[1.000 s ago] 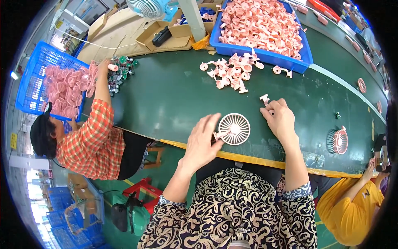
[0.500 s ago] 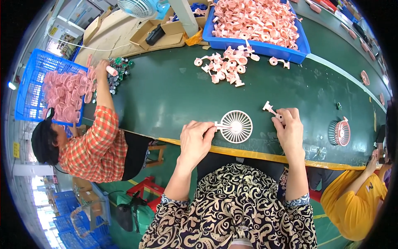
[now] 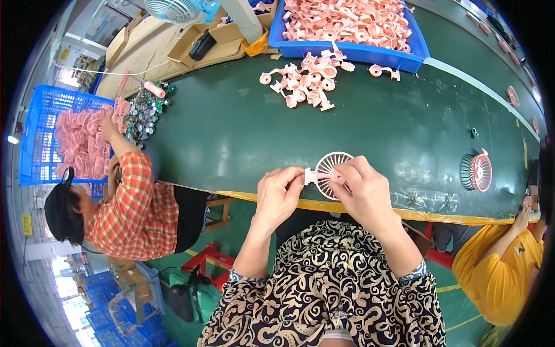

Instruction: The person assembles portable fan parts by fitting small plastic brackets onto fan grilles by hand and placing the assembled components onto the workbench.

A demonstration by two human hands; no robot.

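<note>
Near the table's front edge, my left hand (image 3: 278, 195) is closed in a pinch at the left side of a round, pale pink fan guard (image 3: 331, 162) with radial ribs. A small pink plastic bracket (image 3: 311, 176) lies across the guard, its T-shaped end beside my left fingertips. Its ring end is pinched by my right hand (image 3: 366, 191), whose fingers cover the right part of the guard. Exactly where the bracket and guard touch is hidden by my fingers.
Loose pink brackets (image 3: 306, 81) lie ahead, before a blue tray (image 3: 347, 50) heaped with more. Another fan guard (image 3: 480, 172) stands at right. On the left, a co-worker in a checked shirt (image 3: 124, 214) reaches into a blue basket (image 3: 43, 118); a yellow-sleeved person (image 3: 491, 283) sits right.
My right hand has moved left with the bracket, bringing it over the fan guard beside my left fingers. The co-worker's hand has moved from the small parts to the basket.
</note>
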